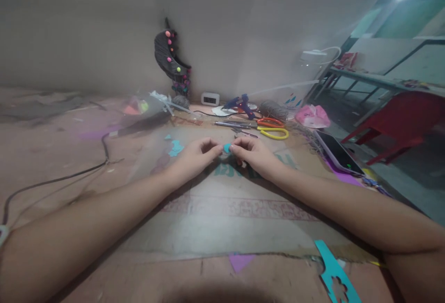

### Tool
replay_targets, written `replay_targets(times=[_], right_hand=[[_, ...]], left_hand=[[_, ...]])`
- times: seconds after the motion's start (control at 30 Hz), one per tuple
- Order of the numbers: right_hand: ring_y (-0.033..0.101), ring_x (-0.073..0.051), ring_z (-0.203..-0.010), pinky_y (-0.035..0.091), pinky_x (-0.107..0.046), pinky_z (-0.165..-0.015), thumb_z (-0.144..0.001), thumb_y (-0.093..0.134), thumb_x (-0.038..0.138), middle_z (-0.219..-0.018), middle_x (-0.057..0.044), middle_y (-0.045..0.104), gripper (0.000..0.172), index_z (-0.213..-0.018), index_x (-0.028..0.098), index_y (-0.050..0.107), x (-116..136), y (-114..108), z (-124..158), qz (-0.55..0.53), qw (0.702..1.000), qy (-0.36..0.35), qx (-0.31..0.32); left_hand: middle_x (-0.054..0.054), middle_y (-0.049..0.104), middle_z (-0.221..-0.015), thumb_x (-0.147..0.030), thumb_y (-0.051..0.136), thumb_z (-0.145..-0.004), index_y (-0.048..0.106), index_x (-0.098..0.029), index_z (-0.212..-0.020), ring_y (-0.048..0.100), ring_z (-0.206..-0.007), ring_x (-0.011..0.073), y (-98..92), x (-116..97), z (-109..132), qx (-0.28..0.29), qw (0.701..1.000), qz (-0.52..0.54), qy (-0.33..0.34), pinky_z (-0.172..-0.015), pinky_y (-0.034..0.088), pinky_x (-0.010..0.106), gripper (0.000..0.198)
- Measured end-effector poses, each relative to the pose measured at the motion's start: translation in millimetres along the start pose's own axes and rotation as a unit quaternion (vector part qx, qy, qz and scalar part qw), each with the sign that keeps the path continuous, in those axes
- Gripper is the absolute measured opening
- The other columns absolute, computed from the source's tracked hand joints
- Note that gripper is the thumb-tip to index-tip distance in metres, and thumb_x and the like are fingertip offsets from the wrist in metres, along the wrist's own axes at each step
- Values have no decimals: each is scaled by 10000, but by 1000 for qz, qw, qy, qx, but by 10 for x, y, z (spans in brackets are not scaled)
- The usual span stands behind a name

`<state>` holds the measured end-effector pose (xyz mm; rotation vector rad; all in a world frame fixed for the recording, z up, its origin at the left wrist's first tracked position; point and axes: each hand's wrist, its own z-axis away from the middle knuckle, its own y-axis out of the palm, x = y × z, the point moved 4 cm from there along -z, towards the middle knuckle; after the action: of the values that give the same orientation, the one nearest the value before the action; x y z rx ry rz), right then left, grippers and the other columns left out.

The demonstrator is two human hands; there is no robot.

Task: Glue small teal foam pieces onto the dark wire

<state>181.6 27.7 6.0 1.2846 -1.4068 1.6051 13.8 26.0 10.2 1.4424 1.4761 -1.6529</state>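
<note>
Between the fingertips of my left hand (205,150) and my right hand (252,152) is a small turquoise paper piece (227,148). Both hands pinch it, one from each side, just above the cardboard sheet (222,233). Its exact shape is partly covered by my fingers. Several turquoise scraps (175,148) lie left of my left hand. Beyond my right hand are scissors with orange handles (270,123) and scissors with yellow handles (274,133).
A blue glue gun (241,104), a small white clock (210,98) and grey yarn (273,110) stand at the back. A phone (339,152) lies right. Turquoise paper with a flower cut-out (328,266) is at the front. A dark crescent decoration (167,55) hangs behind. A cable (52,181) crosses the left.
</note>
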Motion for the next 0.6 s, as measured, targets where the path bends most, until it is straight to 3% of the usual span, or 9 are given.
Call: replay_targets(times=[0.2, 0.37, 0.6], right_hand=[[437, -86, -495, 376, -227, -484, -814, 594, 582, -580, 60, 484, 397, -819, 186, 571, 22, -13, 6, -49, 998, -37, -6], [438, -85, -521, 380, -227, -464, -791, 640, 529, -703, 27, 551, 399, -962, 169, 626, -17, -32, -17, -16, 999, -40, 12], [420, -91, -518, 382, -227, -453, -813, 618, 499, -641, 41, 500, 371, -983, 169, 629, -38, -28, -12, -13, 999, -37, 14]], left_hand=[[-12, 554, -711, -418, 545, -868, 553, -174, -758, 507, -667, 132, -14, 35, -26, -23, 999, 22, -12, -629, 395, 255, 267], [-23, 541, -697, -441, 528, -877, 542, -182, -771, 485, -621, 120, -5, 89, -37, -22, 999, 41, -22, -571, 371, 237, 280], [-16, 546, -697, -391, 524, -878, 545, -182, -760, 504, -648, 126, -14, 68, -34, -34, 998, 32, -32, -598, 386, 243, 241]])
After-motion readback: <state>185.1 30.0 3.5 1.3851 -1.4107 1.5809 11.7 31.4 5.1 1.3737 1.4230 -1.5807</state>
